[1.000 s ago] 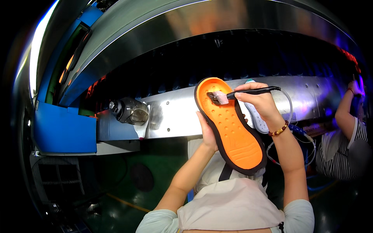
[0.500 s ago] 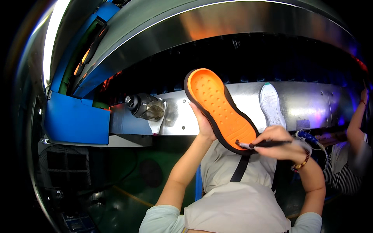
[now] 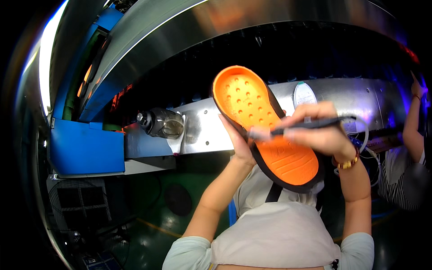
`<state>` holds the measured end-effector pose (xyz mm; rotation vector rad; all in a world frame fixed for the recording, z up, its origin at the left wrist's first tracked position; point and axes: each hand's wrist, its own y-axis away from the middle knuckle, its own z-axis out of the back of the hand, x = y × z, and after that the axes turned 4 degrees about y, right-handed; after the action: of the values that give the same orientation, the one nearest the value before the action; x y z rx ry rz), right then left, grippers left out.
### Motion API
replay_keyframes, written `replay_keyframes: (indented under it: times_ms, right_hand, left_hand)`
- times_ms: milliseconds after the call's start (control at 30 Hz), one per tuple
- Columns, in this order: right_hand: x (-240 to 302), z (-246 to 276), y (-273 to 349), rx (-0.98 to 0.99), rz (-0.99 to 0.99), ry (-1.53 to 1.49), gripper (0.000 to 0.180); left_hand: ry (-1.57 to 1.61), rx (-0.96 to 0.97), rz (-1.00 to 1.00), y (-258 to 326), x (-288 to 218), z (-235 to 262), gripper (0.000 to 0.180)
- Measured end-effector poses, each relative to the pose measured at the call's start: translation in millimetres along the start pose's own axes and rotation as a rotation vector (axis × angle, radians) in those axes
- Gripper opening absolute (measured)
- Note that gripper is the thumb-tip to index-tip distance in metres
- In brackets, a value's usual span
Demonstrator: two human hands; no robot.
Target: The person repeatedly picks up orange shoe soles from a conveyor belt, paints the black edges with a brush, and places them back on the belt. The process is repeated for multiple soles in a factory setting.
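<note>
Orange sole point(image 3: 243, 96) in my left hand point(image 3: 238, 146), brush point(image 3: 310, 123) in my right hand point(image 3: 321, 130)

My left hand grips the black-rimmed sole by its left edge, aslant across the near edge of the metal ledge point(image 3: 218, 135); my right hand pinches the brush's black handle, its blurred head at the sole's middle near the left edge, though I cannot tell whether it touches; a white sole point(image 3: 304, 93) lies beyond my right hand, a dark bottle point(image 3: 163, 123) well to the left

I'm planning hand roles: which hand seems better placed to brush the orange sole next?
Probably the right hand: it grips the brush over the orange sole, while the left hand supports the sole's left edge.
</note>
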<state>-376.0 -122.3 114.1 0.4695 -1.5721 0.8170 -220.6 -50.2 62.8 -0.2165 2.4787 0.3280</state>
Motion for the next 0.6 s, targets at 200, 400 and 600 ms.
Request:
replay_keyframes:
  times_ms: [200, 400, 600]
  right_hand:
    - [4, -1, 11, 0.245, 0.187, 0.201, 0.017]
    - [-2, 5, 10, 0.083, 0.124, 0.193, 0.017]
    - [2, 14, 21, 0.083, 0.129, 0.082, 0.018]
  left_hand:
    - [0.058, 0.312, 0.031, -8, -8, 10, 0.088]
    - [0.107, 0.131, -0.175, -17, -14, 0, 0.089]
    - [0.236, 0.291, -0.240, -19, -34, 0, 0.090]
